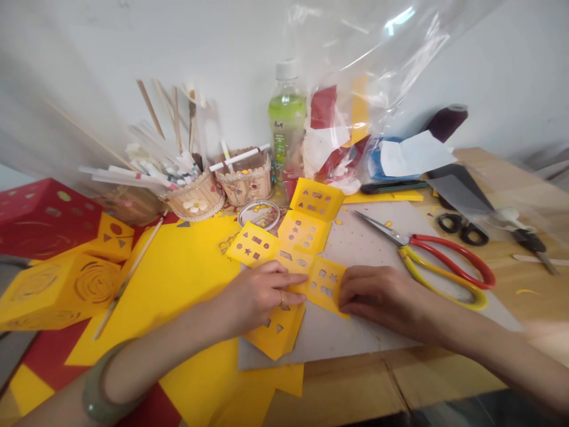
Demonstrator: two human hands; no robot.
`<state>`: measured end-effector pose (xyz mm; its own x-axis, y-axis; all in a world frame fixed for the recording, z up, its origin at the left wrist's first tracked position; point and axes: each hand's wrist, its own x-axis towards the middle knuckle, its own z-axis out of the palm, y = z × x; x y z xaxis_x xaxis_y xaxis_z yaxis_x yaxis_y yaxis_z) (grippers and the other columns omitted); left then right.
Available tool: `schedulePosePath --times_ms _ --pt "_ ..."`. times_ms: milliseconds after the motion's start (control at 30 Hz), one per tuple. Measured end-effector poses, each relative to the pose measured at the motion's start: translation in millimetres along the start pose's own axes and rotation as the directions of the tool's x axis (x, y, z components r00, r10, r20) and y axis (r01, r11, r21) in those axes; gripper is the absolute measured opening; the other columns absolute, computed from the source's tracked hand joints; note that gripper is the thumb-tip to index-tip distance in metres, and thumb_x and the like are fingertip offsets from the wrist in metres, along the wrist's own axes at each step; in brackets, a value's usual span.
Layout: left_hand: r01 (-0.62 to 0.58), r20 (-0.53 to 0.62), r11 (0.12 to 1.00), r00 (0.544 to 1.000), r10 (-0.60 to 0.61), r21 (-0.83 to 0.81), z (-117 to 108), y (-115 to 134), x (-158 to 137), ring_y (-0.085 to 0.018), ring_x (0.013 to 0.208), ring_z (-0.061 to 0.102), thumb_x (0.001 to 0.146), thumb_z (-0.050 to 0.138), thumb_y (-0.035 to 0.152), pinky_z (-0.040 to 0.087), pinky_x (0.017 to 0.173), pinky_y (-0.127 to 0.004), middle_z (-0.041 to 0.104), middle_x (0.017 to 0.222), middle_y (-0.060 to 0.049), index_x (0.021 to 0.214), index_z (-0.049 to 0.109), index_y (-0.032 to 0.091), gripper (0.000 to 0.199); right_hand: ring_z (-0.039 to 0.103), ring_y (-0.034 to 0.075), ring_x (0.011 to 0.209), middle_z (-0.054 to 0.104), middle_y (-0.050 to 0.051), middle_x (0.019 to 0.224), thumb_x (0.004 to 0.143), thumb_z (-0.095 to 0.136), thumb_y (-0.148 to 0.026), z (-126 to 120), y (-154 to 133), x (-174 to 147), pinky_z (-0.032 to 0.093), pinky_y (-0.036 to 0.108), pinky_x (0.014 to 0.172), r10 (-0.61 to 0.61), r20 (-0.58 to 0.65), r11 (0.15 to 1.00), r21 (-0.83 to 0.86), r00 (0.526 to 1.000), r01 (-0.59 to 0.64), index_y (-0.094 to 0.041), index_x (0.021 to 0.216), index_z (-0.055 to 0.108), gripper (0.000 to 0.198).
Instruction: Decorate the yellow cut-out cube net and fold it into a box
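- head view: the left hand [262, 290], fingers outstretched, lies over the yellow cut-out card [306, 248] at centre, seemingly steadying it.
- the right hand [377, 296] pinches its four-o'clock edge, perhaps for control.
- scissors [415, 241] rest at three o'clock, likely within reach.

Before me the paper net [296, 248] lies mostly on a board [355, 335], scissors [403, 239] to its right, paper boxes [62, 287] left, drink bottle [280, 142] behind.

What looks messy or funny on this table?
One white pen lies slantwise across the top of a wooden pot instead of standing inside. Small paper scraps litter the grey board. The yellow cutout seems holed on purpose.
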<state>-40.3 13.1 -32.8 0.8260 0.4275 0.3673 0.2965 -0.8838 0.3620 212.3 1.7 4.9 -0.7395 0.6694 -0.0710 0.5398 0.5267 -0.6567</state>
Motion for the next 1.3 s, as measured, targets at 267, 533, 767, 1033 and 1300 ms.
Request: schedulePosePath --times_ms 267,533,767,1033,1300 --pt "0.005 0.008 1.0 1.0 -0.005 -0.004 1 -1 -1 -0.018 0.083 0.052 0.067 0.049 -0.005 0.05 0.067 -0.029 0.061 0.116 -0.007 0.097 0.067 0.015 0.04 0.058 0.011 0.066 0.063 0.002 0.075 0.084 0.05 -0.019 -3 -3 3 0.045 0.022 0.061 0.02 0.031 0.999 -0.033 0.999 -0.019 -0.018 0.075 0.066 0.018" --pt "0.018 0.041 1.0 0.999 -0.018 0.011 1 0 -1 -0.017 0.083 0.051 0.063 0.049 -0.005 0.05 0.068 -0.029 0.061 0.117 -0.005 0.097 0.067 0.016 0.044 0.059 0.011 0.065 0.065 0.002 0.074 0.08 0.055 -0.014 -8 -2 10 0.045 0.021 0.06 0.027 0.077 0.999 -0.019 0.997 -0.026 -0.017 0.073 0.067 0.013" --pt "0.02 0.044 1.0 0.999 -0.021 0.015 0 0 -1 -0.018 0.082 0.051 0.061 0.049 -0.005 0.051 0.068 -0.029 0.061 0.118 -0.005 0.097 0.067 0.016 0.046 0.059 0.011 0.064 0.066 0.002 0.073 0.078 0.057 -0.012 -10 -4 12 0.044 0.02 0.059 0.074 0.089 0.996 -0.058 0.993 -0.069 -0.017 0.073 0.066 0.011" --pt "0.022 0.044 1.0 0.999 -0.022 -0.004 0 -2 -2 -0.017 0.083 0.051 0.06 0.049 -0.006 0.05 0.068 -0.029 0.06 0.118 -0.005 0.099 0.066 0.016 0.048 0.058 0.011 0.064 0.065 0.001 0.074 0.078 0.058 -0.015 -11 -1 11 0.045 0.02 0.058 0.058 0.103 0.998 -0.008 0.993 -0.058 -0.017 0.073 0.065 0.009" --pt "0.026 0.067 1.0 0.997 -0.026 0.007 1 -3 -4 -0.017 0.087 0.051 0.063 0.052 -0.004 0.05 0.071 -0.029 0.059 0.12 -0.005 0.102 0.064 0.018 0.047 0.058 0.012 0.064 0.064 0.002 0.074 0.078 0.06 -0.02 -8 1 10 0.045 0.021 0.057 0.048 0.084 0.999 -0.018 0.995 -0.046 -0.018 0.074 0.064 0.006"
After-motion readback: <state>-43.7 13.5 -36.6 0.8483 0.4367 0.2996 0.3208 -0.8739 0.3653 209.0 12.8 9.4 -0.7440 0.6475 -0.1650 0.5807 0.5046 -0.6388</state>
